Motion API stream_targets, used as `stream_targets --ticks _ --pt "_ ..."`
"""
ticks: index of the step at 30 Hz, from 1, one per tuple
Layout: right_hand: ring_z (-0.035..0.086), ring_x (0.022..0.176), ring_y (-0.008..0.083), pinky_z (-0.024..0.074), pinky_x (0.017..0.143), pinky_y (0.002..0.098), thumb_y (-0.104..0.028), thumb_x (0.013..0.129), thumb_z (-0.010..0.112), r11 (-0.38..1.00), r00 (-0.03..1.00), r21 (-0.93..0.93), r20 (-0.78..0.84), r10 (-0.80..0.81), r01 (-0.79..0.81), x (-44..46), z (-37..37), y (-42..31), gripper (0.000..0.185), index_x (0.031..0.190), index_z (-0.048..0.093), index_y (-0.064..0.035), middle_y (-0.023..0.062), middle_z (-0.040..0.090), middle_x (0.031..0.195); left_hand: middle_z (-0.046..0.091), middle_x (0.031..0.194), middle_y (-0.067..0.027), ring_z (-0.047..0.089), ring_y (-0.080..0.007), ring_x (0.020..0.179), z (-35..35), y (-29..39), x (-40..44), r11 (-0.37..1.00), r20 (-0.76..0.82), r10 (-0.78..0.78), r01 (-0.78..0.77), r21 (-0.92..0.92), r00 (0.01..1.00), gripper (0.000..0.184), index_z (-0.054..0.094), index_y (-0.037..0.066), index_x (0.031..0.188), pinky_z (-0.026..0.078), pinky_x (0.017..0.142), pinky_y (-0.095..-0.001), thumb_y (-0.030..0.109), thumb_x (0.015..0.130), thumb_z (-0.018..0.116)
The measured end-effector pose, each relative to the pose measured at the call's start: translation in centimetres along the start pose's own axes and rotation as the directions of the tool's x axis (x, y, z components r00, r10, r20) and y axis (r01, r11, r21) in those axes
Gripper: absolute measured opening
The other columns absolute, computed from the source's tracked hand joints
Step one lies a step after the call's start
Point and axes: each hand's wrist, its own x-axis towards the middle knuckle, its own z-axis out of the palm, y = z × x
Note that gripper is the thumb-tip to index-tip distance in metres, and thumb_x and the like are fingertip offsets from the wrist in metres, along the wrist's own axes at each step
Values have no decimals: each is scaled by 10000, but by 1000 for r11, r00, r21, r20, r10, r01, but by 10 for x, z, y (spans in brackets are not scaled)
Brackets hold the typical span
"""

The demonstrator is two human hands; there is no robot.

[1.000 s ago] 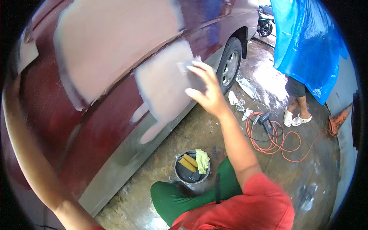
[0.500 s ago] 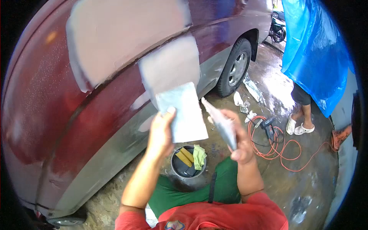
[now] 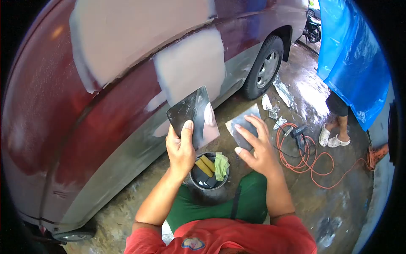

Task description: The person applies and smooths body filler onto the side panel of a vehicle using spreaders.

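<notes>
My left hand (image 3: pixel 181 148) grips a thin dark rectangular mixing plate (image 3: pixel 186 111), thumb on its face. A pinkish-white dab of putty (image 3: pixel 209 114) sits near the plate's right edge. In my right hand (image 3: pixel 260 148) is a flat grey putty spreader (image 3: pixel 242 127), its face smeared pale, with my fingers spread across it. The two tools are apart, in front of the maroon and grey van (image 3: pixel 127 110). Pale patches of filler (image 3: pixel 190 63) cover part of the van's side.
Below my hands, a round black basin (image 3: pixel 191 180) holds yellow blocks (image 3: pixel 204 166) and a green cloth (image 3: pixel 221 166). An orange cord (image 3: pixel 325 158) and a power tool (image 3: pixel 299 135) lie on the wet floor at right. A person in white clogs (image 3: pixel 338 141) stands by a blue tarp (image 3: pixel 353 63).
The left plate has turned from its pale, glare-lit look to showing its dark face with the putty. My right hand has turned the spreader from edge-on to flat.
</notes>
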Motion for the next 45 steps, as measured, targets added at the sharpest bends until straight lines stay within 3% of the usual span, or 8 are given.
stream_targets --ticks 9,12,15,17,19,21,24,45 --pt "433 1304 354 356 1066 507 -291 844 687 921 979 388 178 -101 25 5 49 -23 543 1350 556 -144 156 475 1367 684 827 -110 632 -164 745 -8 13 24 905 -63 351 -321 278 934 240 602 -100 1077 508 685 -319 114 969 599" --pt "433 1340 344 365 1092 557 -288 933 607 -62 850 890 451 271 -453 -23 102 6 538 1412 459 -92 135 487 1399 584 1243 -94 554 -173 1109 -31 96 91 861 -124 508 -502 79 852 374 539 -10 1275 425 985 -344 155 950 623" --pt "524 1276 385 433 994 672 -377 960 540 -778 831 603 515 210 -177 -21 109 16 538 1426 424 -136 153 523 1405 657 1063 -111 662 -223 953 -85 195 185 820 -142 568 -572 17 810 358 580 -2 1203 553 839 -371 220 930 644" --pt "522 1278 385 438 983 676 -357 968 532 -739 848 662 458 267 -125 -10 115 24 526 1428 418 -129 148 523 1399 658 1150 -129 657 -286 1039 -146 258 262 841 -37 541 -541 -5 841 400 581 24 1259 549 951 -453 213 915 661" --pt "501 1294 375 456 987 639 -291 975 520 -576 903 817 270 334 -31 15 118 30 492 1421 418 -109 151 496 1405 616 1277 -151 605 -282 1168 -213 284 321 136 347 842 -785 605 413 563 530 5 1353 500 1009 -382 152 848 729" --pt "420 1349 334 408 1066 523 -236 930 600 80 913 996 0 409 -36 55 113 31 550 1446 429 -148 148 426 1446 594 1329 -175 576 -282 1222 -227 298 328 -379 612 748 -592 711 256 671 507 -21 1382 460 1042 -357 142 787 773" --pt "368 1372 323 304 1123 489 -282 846 707 915 925 394 -373 77 83 118 101 20 607 1414 520 -180 155 386 1464 591 1337 -207 564 -303 1249 -229 296 325 -402 644 735 -627 667 213 713 510 -23 1386 421 1080 -373 162 754 784" --pt "367 1365 323 278 1147 498 -300 760 756 916 787 -208 -468 -401 343 250 123 48 576 1322 627 -304 76 429 1446 581 1316 -205 620 -310 1143 -280 305 352 -794 854 462 -317 519 239 570 382 38 1449 545 967 -421 57 931 619"
